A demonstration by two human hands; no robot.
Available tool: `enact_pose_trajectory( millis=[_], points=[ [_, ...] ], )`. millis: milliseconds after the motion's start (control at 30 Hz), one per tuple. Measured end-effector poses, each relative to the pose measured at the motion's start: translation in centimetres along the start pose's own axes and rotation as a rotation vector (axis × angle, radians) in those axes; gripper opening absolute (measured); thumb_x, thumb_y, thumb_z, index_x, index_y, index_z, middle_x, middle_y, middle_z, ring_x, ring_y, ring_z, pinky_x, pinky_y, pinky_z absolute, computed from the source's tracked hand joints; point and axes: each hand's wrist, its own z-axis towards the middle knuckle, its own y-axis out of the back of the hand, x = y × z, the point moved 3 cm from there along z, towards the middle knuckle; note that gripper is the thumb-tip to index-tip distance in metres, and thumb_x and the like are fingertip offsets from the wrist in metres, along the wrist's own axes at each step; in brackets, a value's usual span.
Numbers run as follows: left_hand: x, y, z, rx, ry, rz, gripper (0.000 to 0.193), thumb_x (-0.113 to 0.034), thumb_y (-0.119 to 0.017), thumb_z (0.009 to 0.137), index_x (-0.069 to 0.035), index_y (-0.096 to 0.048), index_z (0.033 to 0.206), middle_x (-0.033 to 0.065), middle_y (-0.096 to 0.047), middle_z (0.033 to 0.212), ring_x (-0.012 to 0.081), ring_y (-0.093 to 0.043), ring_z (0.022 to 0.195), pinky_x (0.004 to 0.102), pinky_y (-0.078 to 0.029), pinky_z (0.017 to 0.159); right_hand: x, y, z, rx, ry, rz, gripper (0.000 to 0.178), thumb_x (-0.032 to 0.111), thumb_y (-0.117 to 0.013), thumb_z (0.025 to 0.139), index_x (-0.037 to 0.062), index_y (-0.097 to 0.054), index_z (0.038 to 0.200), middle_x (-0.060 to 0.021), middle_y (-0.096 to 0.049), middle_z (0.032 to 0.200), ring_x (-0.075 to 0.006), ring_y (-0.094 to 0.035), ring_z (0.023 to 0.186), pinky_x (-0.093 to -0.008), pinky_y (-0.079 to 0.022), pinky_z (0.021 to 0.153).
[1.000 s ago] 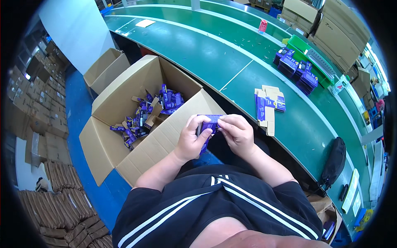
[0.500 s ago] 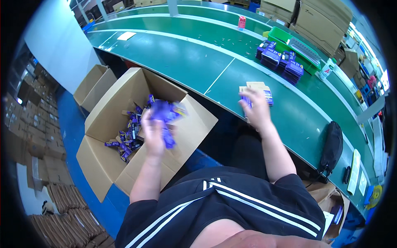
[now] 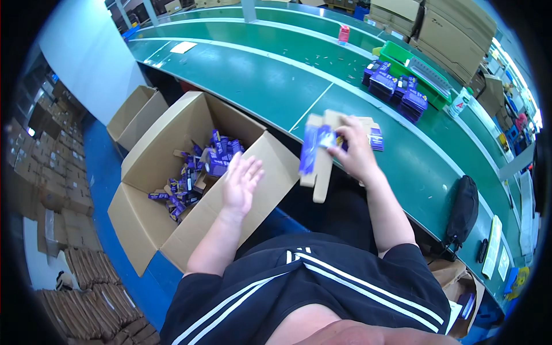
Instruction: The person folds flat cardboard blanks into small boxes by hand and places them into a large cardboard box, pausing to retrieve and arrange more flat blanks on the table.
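Observation:
My right hand (image 3: 357,152) grips an unfolded purple carton (image 3: 309,150) by its edge. Its brown inner flaps stick out, and it hangs over the front edge of the green table. Just behind that hand, more flat purple cartons (image 3: 376,140) lie on the table. My left hand (image 3: 242,185) is open with the fingers spread, holding nothing, above the near flap of a large cardboard box (image 3: 150,150). Inside the box is a loose heap of small purple cartons (image 3: 188,179), some with brown ends showing.
Stacks of purple cartons (image 3: 382,83) stand beside a green basket (image 3: 397,56) farther back. A white bottle (image 3: 460,102), a red carton (image 3: 344,35) and a black pouch (image 3: 463,210) are on the table (image 3: 241,77). A second open box (image 3: 135,116) stands to the left.
The purple carton in my left hand was let go into the box, and that hand moved right and opened. My right hand lifted a flat carton off the table toward the left.

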Motion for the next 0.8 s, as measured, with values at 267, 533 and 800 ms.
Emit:
enact_pose_trajectory(
  millis=[267, 533, 800],
  points=[
    [1.3, -4.3, -2.8, 0.467, 0.212, 0.051, 0.065, -0.013, -0.062, 0.090, -0.005, -0.027, 0.144, 0.0185, -0.056, 0.119, 0.0215, -0.062, 0.096, 0.0287, -0.053, 0.081, 8.3, -3.9, -3.4, 0.206, 0.171, 0.478, 0.038, 0.011, -0.072, 0.078, 0.0011, -0.054, 0.110, -0.0197, -0.041, 0.141, -0.0384, -0.035, 0.134, -0.0439, -0.036, 0.106],
    [-0.1, -3.9, -2.9, 0.219, -0.269, 0.344, 0.062, -0.012, -0.063, 0.091, -0.012, -0.028, 0.142, 0.0174, -0.057, 0.114, 0.0201, -0.065, 0.083, 0.0260, -0.056, 0.063, 8.1, -5.1, -4.1, -0.159, -0.060, 0.961, 0.036, 0.012, -0.069, 0.084, 0.0029, -0.051, 0.113, -0.0218, -0.040, 0.138, -0.0351, -0.043, 0.127, -0.0411, -0.042, 0.100],
    [-0.1, -3.6, -3.4, 0.349, -0.185, 0.357, 0.070, -0.011, -0.062, 0.092, -0.014, -0.019, 0.146, 0.0189, -0.056, 0.112, 0.0198, -0.065, 0.084, 0.0247, -0.055, 0.065, 8.9, -5.1, -4.5, 0.073, -0.108, 1.169, 0.028, 0.011, -0.061, 0.090, 0.0039, -0.050, 0.114, -0.0189, -0.046, 0.128, -0.0245, -0.053, 0.108, -0.0361, -0.047, 0.091]
  ],
)
